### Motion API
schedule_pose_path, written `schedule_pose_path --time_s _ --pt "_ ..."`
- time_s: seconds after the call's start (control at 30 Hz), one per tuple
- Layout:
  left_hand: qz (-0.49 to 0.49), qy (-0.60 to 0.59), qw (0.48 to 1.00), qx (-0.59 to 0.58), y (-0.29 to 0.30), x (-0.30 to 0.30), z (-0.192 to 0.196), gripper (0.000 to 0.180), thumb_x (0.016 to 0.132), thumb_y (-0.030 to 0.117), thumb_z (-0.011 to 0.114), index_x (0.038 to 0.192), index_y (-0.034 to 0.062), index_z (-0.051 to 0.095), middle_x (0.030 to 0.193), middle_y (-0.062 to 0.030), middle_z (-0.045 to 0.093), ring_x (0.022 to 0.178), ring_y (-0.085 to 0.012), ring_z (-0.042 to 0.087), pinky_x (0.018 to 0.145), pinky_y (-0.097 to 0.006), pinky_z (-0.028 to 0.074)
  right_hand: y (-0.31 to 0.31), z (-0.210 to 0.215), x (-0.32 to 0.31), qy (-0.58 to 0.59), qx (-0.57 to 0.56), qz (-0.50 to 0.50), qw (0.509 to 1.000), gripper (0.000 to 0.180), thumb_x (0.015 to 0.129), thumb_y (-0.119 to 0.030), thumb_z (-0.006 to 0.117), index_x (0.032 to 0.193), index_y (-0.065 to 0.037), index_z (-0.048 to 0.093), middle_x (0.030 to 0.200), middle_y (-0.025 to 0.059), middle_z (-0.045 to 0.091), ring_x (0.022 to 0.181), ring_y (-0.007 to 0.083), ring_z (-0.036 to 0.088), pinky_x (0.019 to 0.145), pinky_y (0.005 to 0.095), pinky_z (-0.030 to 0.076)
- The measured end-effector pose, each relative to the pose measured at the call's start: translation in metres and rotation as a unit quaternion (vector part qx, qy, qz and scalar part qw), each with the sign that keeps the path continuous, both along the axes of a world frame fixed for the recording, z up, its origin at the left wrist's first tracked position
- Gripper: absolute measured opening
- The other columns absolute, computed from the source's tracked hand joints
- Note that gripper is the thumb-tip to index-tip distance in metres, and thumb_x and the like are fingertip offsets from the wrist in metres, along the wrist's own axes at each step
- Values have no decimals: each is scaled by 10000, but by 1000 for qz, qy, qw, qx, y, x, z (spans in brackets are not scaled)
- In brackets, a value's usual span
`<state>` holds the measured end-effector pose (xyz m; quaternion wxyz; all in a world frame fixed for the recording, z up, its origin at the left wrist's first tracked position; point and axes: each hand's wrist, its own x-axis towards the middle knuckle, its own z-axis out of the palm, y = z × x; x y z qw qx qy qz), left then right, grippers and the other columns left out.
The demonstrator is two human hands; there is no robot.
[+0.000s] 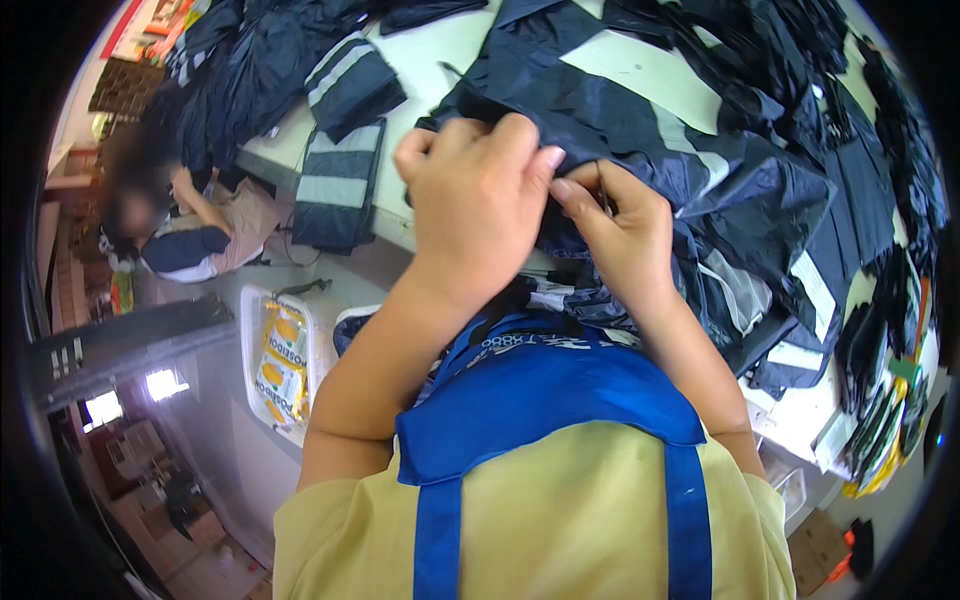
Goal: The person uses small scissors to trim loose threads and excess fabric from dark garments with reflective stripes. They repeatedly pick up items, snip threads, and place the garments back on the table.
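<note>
A thin, shiny navy garment [600, 110] lies heaped over the table in front of me. My left hand [475, 195] is closed at its near edge, back of the hand up, with fingers curled into the dark cloth. Close beside it, my right hand [630, 225] pinches the same cloth between thumb and forefinger. The two thumbs almost meet, and dark fabric bunches around the fingertips. Whether anything small sits between them is hidden. Pale grey bands and white patches show on the cloth to the right of my hands.
Dark pieces with grey bands [340, 190] hang at the table's [425, 55] left edge. A white bin [250, 330] holding yellow-and-white packets [283, 370] stands at lower left. Another person [190, 250] sits at far left. More dark garments [880, 180] and packaged items [880, 430] lie on the right.
</note>
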<state>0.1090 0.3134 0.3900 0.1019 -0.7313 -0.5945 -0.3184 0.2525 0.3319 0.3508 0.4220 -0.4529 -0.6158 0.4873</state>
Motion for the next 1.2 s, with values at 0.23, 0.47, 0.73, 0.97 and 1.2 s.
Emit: schedule_pose_path --time_s 0.23,0.47,0.73,0.97,1.2 --pt "6 43 996 77 42 -8 58 254 866 288 639 743 96 528 589 -53 502 615 -245 525 641 -377 369 6 13 55 -141 34 6 989 254 822 -199 633 741 33 566 587 193 529 523 340 499 523 383 418" --pt "-20 -185 979 83 116 -72 124 296 917 333 603 909 40 639 811 -6 656 691 -91 554 697 -236 438 -26 -37 192 -213 -162 -49 962 230 764 -195 650 752 32 617 586 96 515 577 129 481 567 303 415" --pt "94 -60 990 -82 174 -177 149 341 914 398 573 918 61 624 908 -75 661 810 -160 619 785 -263 470 -91 -39 288 -370 -249 -15 895 276 743 -196 689 663 45 580 549 112 512 518 193 454 534 347 392" --pt "255 459 787 -324 137 -131 -17 325 900 371 532 1048 103 641 1082 -119 639 1030 -314 603 872 -487 445 -96 -69 261 -295 -204 -210 909 304 776 -261 728 913 -3 646 746 130 641 683 222 603 665 335 470" --pt "-363 57 859 -356 49 20 -100 529 760 211 710 1238 55 548 1223 -139 582 1131 -327 539 971 -394 428 -94 -121 206 -348 -112 -158 917 336 742 -222 741 989 -21 632 847 178 642 808 351 624 734 377 487"
